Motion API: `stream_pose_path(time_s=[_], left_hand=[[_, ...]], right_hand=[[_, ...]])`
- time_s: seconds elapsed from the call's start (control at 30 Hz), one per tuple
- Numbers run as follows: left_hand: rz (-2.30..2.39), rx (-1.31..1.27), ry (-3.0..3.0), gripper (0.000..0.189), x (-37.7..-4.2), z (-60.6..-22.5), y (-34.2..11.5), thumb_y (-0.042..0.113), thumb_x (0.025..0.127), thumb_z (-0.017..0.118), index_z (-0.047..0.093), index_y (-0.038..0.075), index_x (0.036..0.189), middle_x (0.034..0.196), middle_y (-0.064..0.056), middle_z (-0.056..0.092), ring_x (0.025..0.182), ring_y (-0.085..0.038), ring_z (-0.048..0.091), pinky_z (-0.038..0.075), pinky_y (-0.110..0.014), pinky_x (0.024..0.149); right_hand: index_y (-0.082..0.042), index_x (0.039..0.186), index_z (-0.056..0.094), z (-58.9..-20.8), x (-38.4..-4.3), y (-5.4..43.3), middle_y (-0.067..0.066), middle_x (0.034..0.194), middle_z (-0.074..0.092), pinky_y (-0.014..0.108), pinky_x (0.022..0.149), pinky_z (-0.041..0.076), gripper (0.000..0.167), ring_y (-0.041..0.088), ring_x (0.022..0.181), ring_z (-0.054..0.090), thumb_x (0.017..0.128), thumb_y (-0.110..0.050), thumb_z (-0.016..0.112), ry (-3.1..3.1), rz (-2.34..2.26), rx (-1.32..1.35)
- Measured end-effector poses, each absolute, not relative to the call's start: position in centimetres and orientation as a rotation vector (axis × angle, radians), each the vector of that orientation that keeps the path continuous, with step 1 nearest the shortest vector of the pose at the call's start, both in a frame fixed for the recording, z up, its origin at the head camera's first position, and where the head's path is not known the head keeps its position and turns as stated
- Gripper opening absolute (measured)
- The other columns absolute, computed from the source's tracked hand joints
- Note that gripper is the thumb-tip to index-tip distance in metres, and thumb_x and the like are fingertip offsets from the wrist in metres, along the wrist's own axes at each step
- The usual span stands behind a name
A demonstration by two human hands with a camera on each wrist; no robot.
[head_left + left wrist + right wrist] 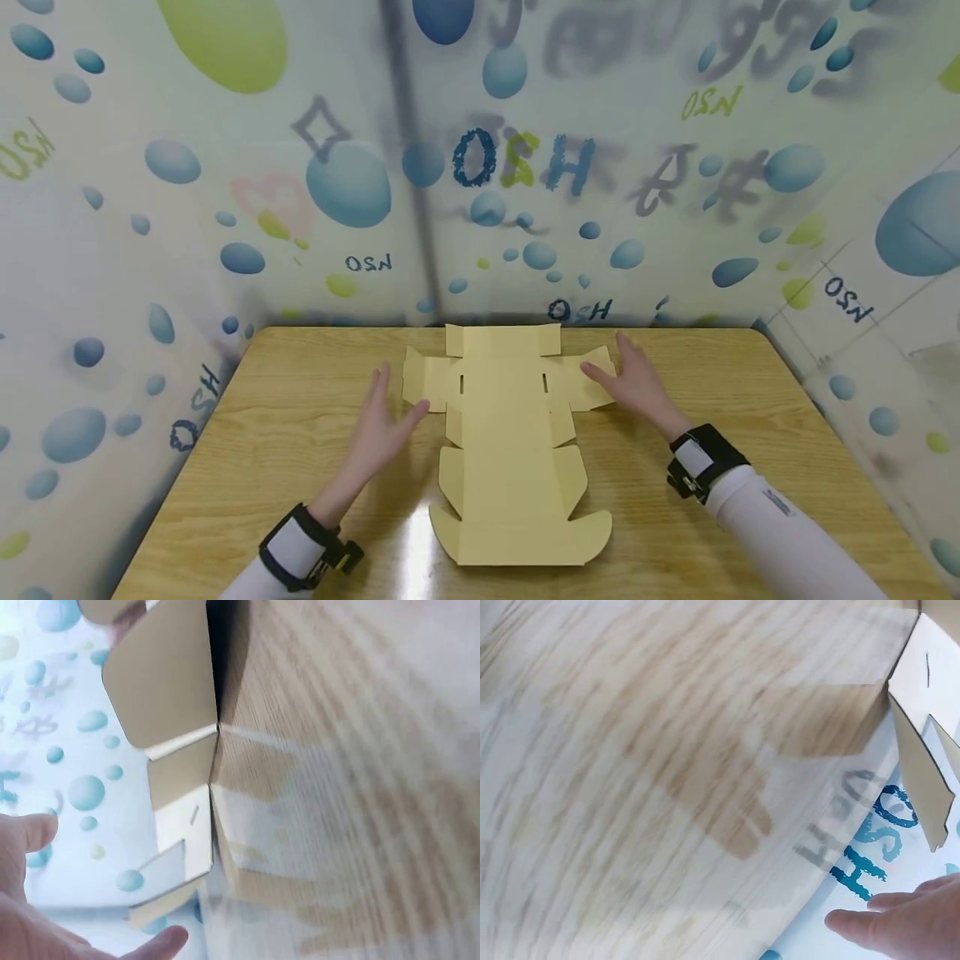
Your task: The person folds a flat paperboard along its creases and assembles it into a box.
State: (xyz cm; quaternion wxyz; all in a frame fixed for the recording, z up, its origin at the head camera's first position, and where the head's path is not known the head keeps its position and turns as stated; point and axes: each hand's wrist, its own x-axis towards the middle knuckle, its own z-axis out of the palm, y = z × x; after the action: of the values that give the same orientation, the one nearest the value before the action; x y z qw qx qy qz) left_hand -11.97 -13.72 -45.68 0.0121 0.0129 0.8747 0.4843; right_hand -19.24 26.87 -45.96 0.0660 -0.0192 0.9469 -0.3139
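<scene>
An unfolded yellowish-tan cardboard box blank (510,475) lies on the table in the head view, its side flaps partly raised. Two dark slots mark its upper part. Beside the left flap (435,383) is my left hand (378,437), fingers extended and thumb near the flap's lower edge; whether they touch is unclear. My right hand (636,385) hovers at the right flap (581,387), thumb overlapping it in view. The left wrist view shows the left hand (37,930) below the raised cardboard (161,682). In the right wrist view, the right hand (911,922) appears below a tilted flap (922,776).
The wooden table (300,450) has a glossy surface that reflects the cardboard and a hand. Behind it and on both sides stand pale walls (337,300) with blue and green spots and lettering. The blank's far end lies close to the table's back edge.
</scene>
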Motion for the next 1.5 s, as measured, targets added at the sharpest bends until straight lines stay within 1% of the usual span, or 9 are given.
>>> stream_pose_path(time_s=[0.07,0.13,0.33,0.43,0.63,0.87,1.07,1.23,1.5], left_hand=[[1.485,0.024,2.684,0.097,-13.0,-46.1,-14.1,0.037,0.103,0.066,0.004,-0.001,0.168,0.175,-0.029,0.003,0.162,-0.051,0.012,0.018,-0.066,0.131],[1.468,-0.005,2.645,0.098,-14.0,-46.6,-14.4,0.037,0.104,0.065,0.003,-0.003,0.168,0.175,-0.029,0.006,0.162,-0.05,0.016,0.021,-0.063,0.131],[1.378,-0.069,2.608,0.093,-16.4,-47.6,-14.5,0.036,0.105,0.062,0.005,-0.003,0.167,0.173,-0.031,0.017,0.158,-0.051,0.027,0.03,-0.064,0.128],[1.373,-0.076,2.62,0.085,-17.3,-47.9,-14.3,0.027,0.105,0.063,0.013,-0.003,0.167,0.17,-0.032,0.025,0.155,-0.052,0.034,0.036,-0.064,0.125],[1.466,-0.066,2.66,0.064,-17.7,-48.4,-14.5,0.003,0.101,0.055,0.034,-0.009,0.159,0.158,-0.035,0.045,0.146,-0.052,0.047,0.048,-0.061,0.116],[1.5,-0.034,2.724,0.05,-16.4,-48.2,-14.5,-0.004,0.093,0.058,0.054,-0.01,0.143,0.14,-0.033,0.063,0.131,-0.049,0.061,0.055,-0.058,0.107],[1.491,-0.03,2.757,0.049,-16.1,-48.3,-14.4,-0.005,0.09,0.058,0.058,-0.011,0.139,0.136,-0.033,0.066,0.127,-0.049,0.064,0.056,-0.058,0.105],[1.478,-0.009,2.773,0.048,-16.1,-48.4,-14.2,-0.005,0.089,0.058,0.059,-0.011,0.137,0.133,-0.033,0.067,0.125,-0.048,0.065,0.056,-0.058,0.105],[1.492,-0.031,2.751,0.052,-16.3,-48.3,-14.0,-0.004,0.09,0.057,0.056,-0.01,0.142,0.139,-0.032,0.064,0.129,-0.047,0.063,0.055,-0.058,0.107]], right_hand=[[0.009,0.165,0.002,-46.3,-19.3,26.9,0.038,0.172,0.005,0.075,0.127,0.011,0.106,0.063,0.157,0.005,0.104,-0.056,0.058,2.867,-0.93,-0.089],[0.008,0.166,0.003,-46.5,-19.5,26.8,0.038,0.172,0.004,0.076,0.127,0.01,0.107,0.064,0.157,0.003,0.102,-0.057,0.059,2.873,-0.907,-0.11],[0.002,0.168,0.001,-46.5,-19.8,26.2,0.036,0.173,0.0,0.077,0.127,0.007,0.109,0.06,0.159,-0.002,0.101,-0.063,0.058,2.849,-0.869,-0.12],[0.001,0.168,0.001,-46.1,-20.0,25.8,0.036,0.173,0.002,0.076,0.127,0.008,0.11,0.059,0.16,-0.001,0.1,-0.065,0.058,2.85,-0.842,-0.124],[0.0,0.168,0.004,-45.6,-20.9,24.7,0.035,0.173,0.005,0.074,0.129,0.01,0.109,0.058,0.161,0.001,0.1,-0.064,0.058,2.862,-0.779,-0.184],[0.004,0.167,0.011,-43.4,-22.7,22.6,0.034,0.173,0.011,0.068,0.132,0.007,0.101,0.055,0.162,0.005,0.102,-0.056,0.06,2.863,-0.692,-0.372],[-0.003,0.169,0.012,-42.2,-24.9,20.1,0.031,0.175,0.011,0.068,0.132,0.012,0.101,0.054,0.162,0.005,0.101,-0.058,0.061,2.805,-0.552,-0.468],[-0.002,0.168,0.014,-42.4,-25.9,18.7,0.029,0.174,0.017,0.066,0.133,0.013,0.099,0.053,0.162,0.009,0.101,-0.057,0.061,2.763,-0.471,-0.54],[0.003,0.164,0.028,-43.0,-26.2,17.4,0.031,0.166,0.038,0.061,0.127,0.034,0.084,0.05,0.154,0.036,0.104,-0.045,0.062,2.728,-0.372,-0.62]])
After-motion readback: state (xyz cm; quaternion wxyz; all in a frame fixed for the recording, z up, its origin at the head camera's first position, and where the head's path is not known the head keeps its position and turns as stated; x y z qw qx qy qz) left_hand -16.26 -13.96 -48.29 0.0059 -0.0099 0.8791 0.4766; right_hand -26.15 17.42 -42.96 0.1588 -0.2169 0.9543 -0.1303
